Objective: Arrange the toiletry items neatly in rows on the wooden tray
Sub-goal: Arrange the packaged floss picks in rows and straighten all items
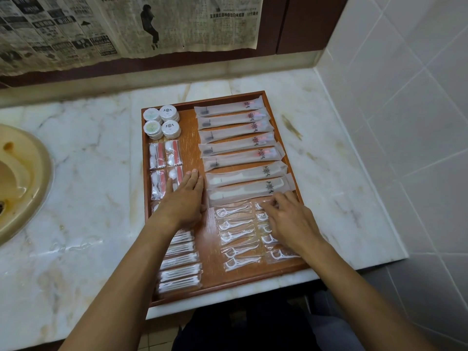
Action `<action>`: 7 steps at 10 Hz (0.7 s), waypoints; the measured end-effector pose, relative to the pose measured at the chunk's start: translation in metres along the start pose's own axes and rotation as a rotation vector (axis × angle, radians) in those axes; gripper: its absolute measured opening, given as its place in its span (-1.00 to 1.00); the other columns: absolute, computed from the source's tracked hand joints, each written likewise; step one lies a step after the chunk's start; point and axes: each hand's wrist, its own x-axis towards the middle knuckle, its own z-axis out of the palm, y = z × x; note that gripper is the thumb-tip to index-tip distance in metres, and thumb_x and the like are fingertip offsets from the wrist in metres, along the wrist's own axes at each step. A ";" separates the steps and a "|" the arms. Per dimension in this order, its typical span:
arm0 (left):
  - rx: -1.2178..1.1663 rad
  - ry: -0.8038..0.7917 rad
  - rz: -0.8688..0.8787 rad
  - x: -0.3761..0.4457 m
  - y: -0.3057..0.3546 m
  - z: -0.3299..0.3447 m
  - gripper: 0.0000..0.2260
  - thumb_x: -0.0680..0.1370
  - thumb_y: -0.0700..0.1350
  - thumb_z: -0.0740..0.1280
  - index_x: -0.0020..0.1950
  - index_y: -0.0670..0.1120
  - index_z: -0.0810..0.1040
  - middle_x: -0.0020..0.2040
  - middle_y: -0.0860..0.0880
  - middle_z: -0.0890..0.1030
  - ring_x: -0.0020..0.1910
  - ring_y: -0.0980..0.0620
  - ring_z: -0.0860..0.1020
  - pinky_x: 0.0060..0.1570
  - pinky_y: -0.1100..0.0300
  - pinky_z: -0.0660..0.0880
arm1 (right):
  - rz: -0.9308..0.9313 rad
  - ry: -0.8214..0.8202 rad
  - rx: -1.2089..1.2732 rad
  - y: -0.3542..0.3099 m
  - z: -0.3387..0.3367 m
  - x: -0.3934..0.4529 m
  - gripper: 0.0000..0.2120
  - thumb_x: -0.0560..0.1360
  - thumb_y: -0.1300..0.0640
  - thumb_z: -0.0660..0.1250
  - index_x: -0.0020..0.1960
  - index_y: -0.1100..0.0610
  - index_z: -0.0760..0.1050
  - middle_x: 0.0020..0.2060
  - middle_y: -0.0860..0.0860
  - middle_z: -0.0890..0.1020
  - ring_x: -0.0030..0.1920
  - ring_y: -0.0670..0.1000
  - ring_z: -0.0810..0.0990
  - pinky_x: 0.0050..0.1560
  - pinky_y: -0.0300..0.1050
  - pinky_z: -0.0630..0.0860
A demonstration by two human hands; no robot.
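Nearest the person, along the tray's (177, 298) near edge, the left corner holds a column of cotton swab packets (180, 272), each lying with its long axis across the tray. Beside them to the right, past a strip of bare wood, lie two columns of dental floss pick packets (238, 239), also lying crosswise; the right column is partly hidden under the right hand (288, 221).

That hand reaches over the right column, fingers curled down onto the farthest packet (260, 206) of that column, just at the near edge of the comb sleeves. It seems to be touching or nudging this packet, but whether it pinches it I cannot tell. The packet lies directly under the fingertips, so the right hand is plainly the nearer one for squaring it up. Little room is left here: the tray's right rim is close on one side, the comb sleeve just beyond.

The left hand (183, 198) lies flat, fingers straight and together, palm down on the bare wood of the middle strip, partly covering vanity kit packets (162, 158) in the left column. It holds nothing.

Farther on, the right half carries a row of long sleeves: two combs (250, 190) nearest, then toothbrush sleeves (235, 143) up to the far edge, all with long axes across the tray. In the far left corner stand stacked round soaps (162, 121). The arrangement looks nearly done.
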 end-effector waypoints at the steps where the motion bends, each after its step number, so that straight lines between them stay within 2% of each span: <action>1: -0.009 -0.001 -0.003 0.000 -0.001 0.000 -0.31 0.63 -0.07 0.17 0.58 -0.14 -0.22 0.58 -0.09 -0.24 0.56 -0.04 -0.24 0.49 -0.17 -0.22 | 0.008 -0.048 -0.012 0.001 0.003 -0.002 -0.51 0.07 0.23 0.59 0.00 0.06 0.67 -0.20 0.01 0.57 -0.16 0.04 0.53 -0.42 -0.21 0.43; 5: -0.010 0.001 0.003 -0.001 -0.001 0.000 -0.31 0.63 -0.07 0.17 0.58 -0.14 -0.23 0.58 -0.09 -0.24 0.56 -0.04 -0.23 0.50 -0.16 -0.22 | 0.011 -0.051 -0.007 0.000 0.005 0.001 -0.52 0.09 0.25 0.57 0.01 0.07 0.66 -0.20 0.02 0.56 -0.14 0.05 0.51 -0.37 -0.20 0.44; 6: -0.008 0.007 0.005 -0.001 -0.001 0.000 -0.31 0.63 -0.07 0.17 0.58 -0.14 -0.22 0.58 -0.09 -0.23 0.56 -0.03 -0.23 0.49 -0.15 -0.21 | -0.003 -0.029 0.005 0.001 0.002 -0.001 -0.55 0.11 0.25 0.57 0.00 0.07 0.65 -0.20 0.02 0.56 -0.15 0.05 0.52 -0.41 -0.18 0.45; 7: -0.008 0.008 0.007 0.000 -0.001 0.000 -0.31 0.63 -0.06 0.18 0.58 -0.14 -0.21 0.59 -0.09 -0.23 0.56 -0.03 -0.23 0.49 -0.14 -0.21 | -0.016 0.006 0.046 0.003 -0.001 -0.003 -0.61 0.20 0.25 0.53 0.02 0.09 0.65 -0.19 0.03 0.57 -0.14 0.06 0.52 -0.41 -0.16 0.48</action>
